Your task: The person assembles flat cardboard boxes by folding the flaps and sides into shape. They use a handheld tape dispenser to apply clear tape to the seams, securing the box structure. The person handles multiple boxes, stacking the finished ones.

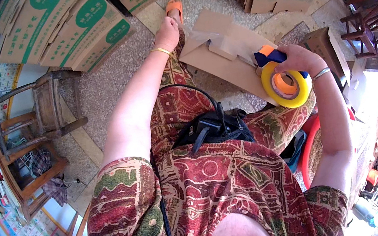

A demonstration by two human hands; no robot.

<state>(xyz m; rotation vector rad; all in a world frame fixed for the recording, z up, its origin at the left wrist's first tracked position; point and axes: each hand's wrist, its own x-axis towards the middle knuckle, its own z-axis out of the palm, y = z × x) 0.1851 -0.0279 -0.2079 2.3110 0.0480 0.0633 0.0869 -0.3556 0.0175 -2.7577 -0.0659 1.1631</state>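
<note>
Right hand (295,57) closed around the blue-and-orange handle of a tape dispenser (277,73), fingers wrapped over the top; the yellow tape roll (288,86) hangs just below the fingers, orange core facing the camera. A strip of clear tape appears to run from the dispenser's front, beyond the fingertips, to the flattened cardboard box (226,59) propped across the person's knees. Left hand (166,33) rests at the box's far left edge, near the knee; fingers curled downward, but whether they pinch the flap or only press beside it I cannot tell. An orange sandal (174,6) shows just past those fingers, on the speckled floor (108,81). Judged handling: the box is light and stiff along its panels, floppy at the creases, so it needs bracing near a fold rather than mid-panel; the dispenser is light and rigid, best held by the handle, clear of the cutter edge; the tape is thin, sticky, prone to folding on itself. Hard to make out: the tape strip, nearly invisible against glare; the cutter blade, hidden behind the right hand; the box's near edge, cut off by the lap. Stacked printed cartons (69,28) stand well beyond the left fingers, a wooden chair (47,106) off to their left.
</note>
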